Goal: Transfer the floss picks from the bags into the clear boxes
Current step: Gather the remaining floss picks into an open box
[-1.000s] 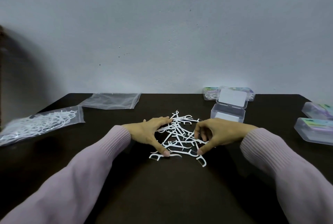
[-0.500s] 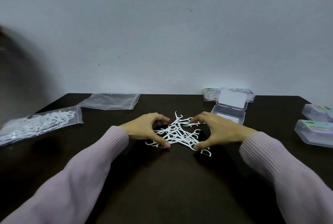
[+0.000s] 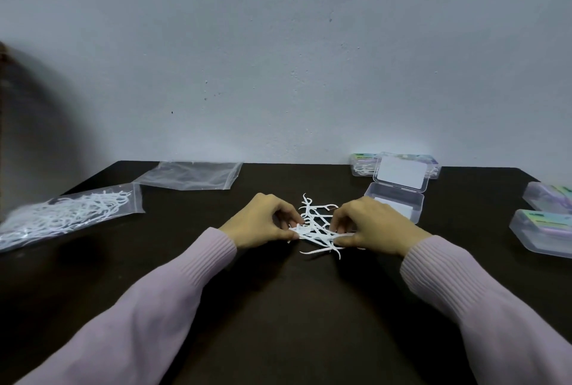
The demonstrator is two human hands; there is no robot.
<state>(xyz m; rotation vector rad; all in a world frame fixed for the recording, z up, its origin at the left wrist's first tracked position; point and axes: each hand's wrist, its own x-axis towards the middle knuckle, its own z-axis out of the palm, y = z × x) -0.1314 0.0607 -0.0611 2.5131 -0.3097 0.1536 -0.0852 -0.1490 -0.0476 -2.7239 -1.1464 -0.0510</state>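
Floss picks [image 3: 315, 228] pinched between two hands; two bags, five boxes.

Dark desk [image 3: 278, 322] against a pale wall [image 3: 278, 44]

The desk top is a very dark brown, matte, and runs back to meet the wall along a straight far edge. The wall is a light grey-blue with small dark specks and faint scuffs scattered over it. At the far left a soft dark shadow [image 3: 37, 121] falls across the wall.
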